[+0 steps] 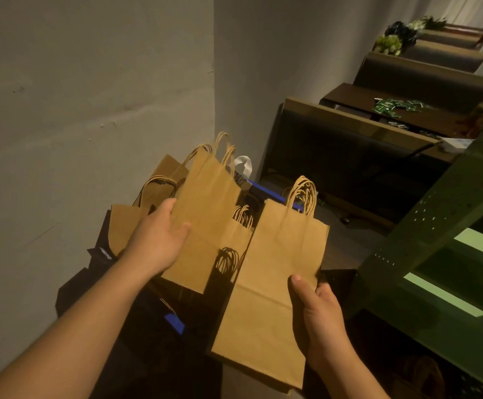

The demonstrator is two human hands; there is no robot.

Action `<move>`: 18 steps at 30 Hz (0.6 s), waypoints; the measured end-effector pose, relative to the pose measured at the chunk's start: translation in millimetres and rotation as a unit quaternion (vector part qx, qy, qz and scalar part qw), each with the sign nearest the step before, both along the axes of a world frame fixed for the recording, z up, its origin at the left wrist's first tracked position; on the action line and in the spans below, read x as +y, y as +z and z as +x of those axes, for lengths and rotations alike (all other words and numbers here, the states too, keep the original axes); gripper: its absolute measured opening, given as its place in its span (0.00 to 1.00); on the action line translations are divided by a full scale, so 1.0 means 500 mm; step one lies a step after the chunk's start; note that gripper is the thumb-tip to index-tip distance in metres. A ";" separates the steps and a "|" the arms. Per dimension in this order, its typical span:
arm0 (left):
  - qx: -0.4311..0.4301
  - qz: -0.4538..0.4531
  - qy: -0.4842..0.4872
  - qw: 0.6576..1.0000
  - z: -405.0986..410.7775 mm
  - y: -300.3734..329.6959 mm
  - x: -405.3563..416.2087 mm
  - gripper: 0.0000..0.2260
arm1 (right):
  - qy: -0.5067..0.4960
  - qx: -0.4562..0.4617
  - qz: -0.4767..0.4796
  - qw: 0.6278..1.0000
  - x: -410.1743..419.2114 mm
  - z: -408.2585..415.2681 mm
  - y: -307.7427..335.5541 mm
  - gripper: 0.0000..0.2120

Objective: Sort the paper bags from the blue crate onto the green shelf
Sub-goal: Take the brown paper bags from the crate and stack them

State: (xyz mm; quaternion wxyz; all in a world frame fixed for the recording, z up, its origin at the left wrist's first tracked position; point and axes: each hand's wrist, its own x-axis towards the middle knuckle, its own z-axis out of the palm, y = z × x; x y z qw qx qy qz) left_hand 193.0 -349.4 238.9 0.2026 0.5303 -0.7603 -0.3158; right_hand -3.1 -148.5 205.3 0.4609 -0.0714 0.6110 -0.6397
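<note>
Landmark: the blue crate (259,188), low in the middle of the view against the grey wall (90,110); only bits of its rim show between bags.
Right hand (318,309): grips the lower right edge of a flat brown paper bag (275,283), thumb on top, fingers hidden beneath it.
Held bag, place: lifted off the crate on its shelf side, between the crate and the green shelf (441,226).
Held bag, axis: long axis runs away from the person, twisted-paper handles at the far end, folded base at the near end, broad face up.
Left hand (159,237): grips the left edge of a second brown bag (205,220), thumb on its face, fingers behind.
Second bag, place: over the crate, overlapping the brown and dark bags that remain in it.
Second bag, axis: roughly parallel to the first, handles pointing away and slightly right.
Hands: apart, each clamped on its own bag.
Key relation: the shelf stands to the right of the crate, so the right hand and its bag are nearer to it; the left-hand bag would have to cross over.
Stage, as I judge: early, as many bags remain in the crate.
</note>
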 end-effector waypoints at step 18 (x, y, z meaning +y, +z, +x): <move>0.197 0.258 -0.011 0.946 -0.063 -0.096 0.213 0.23 | 0.015 0.047 -0.029 0.998 0.013 0.002 0.005 0.12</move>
